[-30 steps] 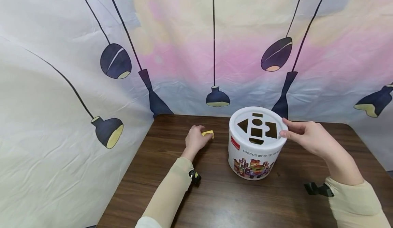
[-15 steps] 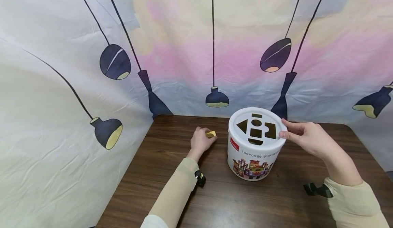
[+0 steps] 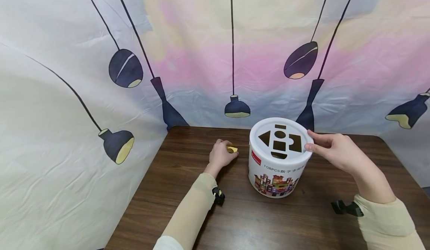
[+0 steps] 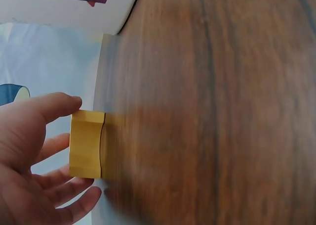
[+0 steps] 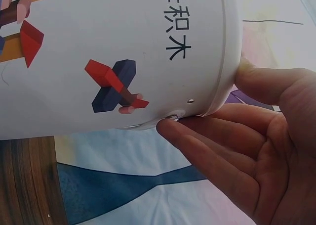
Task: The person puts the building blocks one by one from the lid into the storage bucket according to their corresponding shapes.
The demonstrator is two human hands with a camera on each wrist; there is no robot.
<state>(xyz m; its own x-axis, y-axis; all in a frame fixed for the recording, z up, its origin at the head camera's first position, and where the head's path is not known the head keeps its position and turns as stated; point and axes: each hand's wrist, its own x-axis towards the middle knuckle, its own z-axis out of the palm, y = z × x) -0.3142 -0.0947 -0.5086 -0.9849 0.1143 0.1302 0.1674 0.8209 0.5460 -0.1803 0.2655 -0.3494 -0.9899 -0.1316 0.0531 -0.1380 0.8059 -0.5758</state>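
A small yellow toy block (image 3: 232, 150) with a curved notch is at the table's far side, left of a white bucket (image 3: 275, 171). My left hand (image 3: 221, 155) holds the block between thumb and fingers; in the left wrist view the thumb meets one end of the block (image 4: 86, 145), while fingers reach round the other. Shaped holes pierce the bucket's white lid (image 3: 263, 153). On the bucket's right, my right hand (image 3: 339, 151) grips the rim, its thumb on the lid edge and fingers against the side. The right wrist view shows fingertips under a small side fitting.
The dark wooden table (image 3: 248, 224) carries the bucket, which stands upright right of centre. Behind it hangs a cloth backdrop (image 3: 198, 37) printed with lamps, close to the table's far edge. Each forearm wears a black strapped device.
My left hand has shifted slightly right with the yellow block, which has turned so that its notch now shows. The right hand keeps its grip on the bucket, which stays in place.
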